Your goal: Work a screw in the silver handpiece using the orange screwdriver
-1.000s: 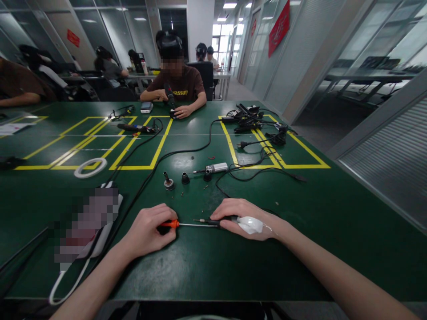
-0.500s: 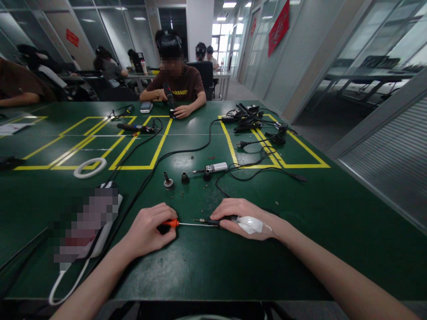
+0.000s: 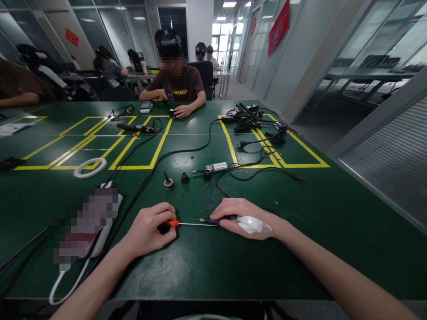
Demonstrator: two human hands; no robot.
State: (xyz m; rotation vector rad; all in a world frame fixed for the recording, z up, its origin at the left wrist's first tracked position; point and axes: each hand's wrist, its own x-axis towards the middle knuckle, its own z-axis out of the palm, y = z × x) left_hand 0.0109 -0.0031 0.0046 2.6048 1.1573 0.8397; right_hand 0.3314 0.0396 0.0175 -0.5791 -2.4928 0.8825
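My left hand (image 3: pixel 151 226) is closed around the orange handle of a screwdriver (image 3: pixel 173 222), whose thin metal shaft points right, low over the table. The shaft's tip reaches a slim black handle with a metal tip (image 3: pixel 213 222), gripped by my right hand (image 3: pixel 236 211). That metal tip points left, just above the shaft; whether the two tools touch, I cannot tell. A white patch (image 3: pixel 250 224) is taped on my right wrist. Beyond my hands stand a round metal nozzle piece (image 3: pixel 168 183), a black cone (image 3: pixel 184 178) and a silver cylinder (image 3: pixel 218 167). Small screws (image 3: pixel 205 186) lie nearby.
On the green table (image 3: pixel 207 271), a pixelated phone-like item (image 3: pixel 90 226) lies left with a white cable. A white tape ring (image 3: pixel 90 167) is behind it. Black cords (image 3: pixel 187 151) cross the middle. Tangled black tools (image 3: pixel 248 116) lie back right. Opposite, a person (image 3: pixel 182 84) holds a drill-like tool.
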